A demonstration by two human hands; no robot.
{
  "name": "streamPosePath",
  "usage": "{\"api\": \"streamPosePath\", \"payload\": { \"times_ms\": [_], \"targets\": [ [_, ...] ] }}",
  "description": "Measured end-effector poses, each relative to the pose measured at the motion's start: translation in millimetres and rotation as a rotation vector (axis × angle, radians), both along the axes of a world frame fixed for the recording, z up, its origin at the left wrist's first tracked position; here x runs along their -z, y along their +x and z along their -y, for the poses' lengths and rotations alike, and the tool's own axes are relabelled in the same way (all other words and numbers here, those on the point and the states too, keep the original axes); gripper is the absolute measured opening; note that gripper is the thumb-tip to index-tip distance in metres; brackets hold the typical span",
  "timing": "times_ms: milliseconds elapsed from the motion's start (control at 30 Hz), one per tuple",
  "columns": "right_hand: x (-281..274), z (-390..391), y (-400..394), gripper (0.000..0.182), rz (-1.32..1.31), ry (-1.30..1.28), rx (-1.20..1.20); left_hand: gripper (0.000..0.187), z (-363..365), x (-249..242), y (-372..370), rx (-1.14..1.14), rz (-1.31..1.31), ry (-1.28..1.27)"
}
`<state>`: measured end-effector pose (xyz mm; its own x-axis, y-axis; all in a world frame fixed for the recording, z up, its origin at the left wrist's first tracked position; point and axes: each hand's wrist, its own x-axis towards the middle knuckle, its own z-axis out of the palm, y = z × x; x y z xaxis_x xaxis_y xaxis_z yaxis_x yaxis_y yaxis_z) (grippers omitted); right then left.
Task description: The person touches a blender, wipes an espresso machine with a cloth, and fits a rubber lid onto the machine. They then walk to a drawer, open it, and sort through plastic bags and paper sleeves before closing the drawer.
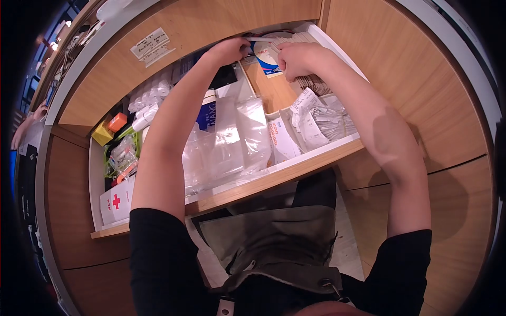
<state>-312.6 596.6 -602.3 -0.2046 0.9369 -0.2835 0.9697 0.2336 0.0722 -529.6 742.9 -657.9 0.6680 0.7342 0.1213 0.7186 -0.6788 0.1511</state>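
In the open drawer (263, 181), a white box with a red cross (115, 201) lies at the left end, then clear plastic bags (226, 139). The left hand (230, 51), fingers curled, is at the far side beside a blue-and-white packet (269, 63) above a wood-bottomed compartment. The right hand (299, 60) bends over a row of thin brown-edged cards (314, 84), near paper receipts (316, 131). Whether either grip holds anything, I cannot tell.
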Motion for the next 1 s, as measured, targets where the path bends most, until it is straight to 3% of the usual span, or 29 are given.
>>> {"api": "streamPosePath", "payload": {
  "times_ms": [67,233,433,600,733,867,933,967,1000],
  "targets": [
    [6.5,-2.7,5.8,0.039,0.009,-0.003,-0.013,0.056,3.1,-6.2,7.7,-0.066,-0.090,-0.095],
    [3.6,-4.3,6.6,0.034,-0.130,0.050,-0.098,0.034,-0.5,3.6,17.4,-0.086,-0.132,0.024],
    [-8.8,7.9,8.8,0.042,-0.264,0.041,-0.056,0.040,-5.8,6.3,29.1,-0.061,-0.218,0.028],
    [-9.4,10.4,6.2,0.041,-0.248,0.047,-0.045,0.040,-6.1,9.6,34.6,-0.025,-0.326,0.259],
    [-11.1,12.2,3.6,0.041,-0.221,0.060,-0.033,0.043,13.4,5.1,22.6,0.029,-0.221,0.317],
    [-9.8,15.6,5.7,0.038,-0.220,0.073,-0.053,0.043,32.2,-8.5,20.7,-0.025,-0.272,0.166],
    [-8.1,11.0,4.7,0.034,-0.228,0.072,-0.080,0.032,38.2,-2.8,12.8,0.043,-0.139,0.291],
    [-0.7,3.6,9.8,0.031,-0.234,0.058,-0.077,0.028,27.7,4.9,15.2,-0.020,-0.077,0.146],
    [10.9,-8.5,15.8,0.036,-0.231,0.078,-0.105,0.025,28.1,6.0,10.0,0.060,-0.100,0.214]
  ]
}}
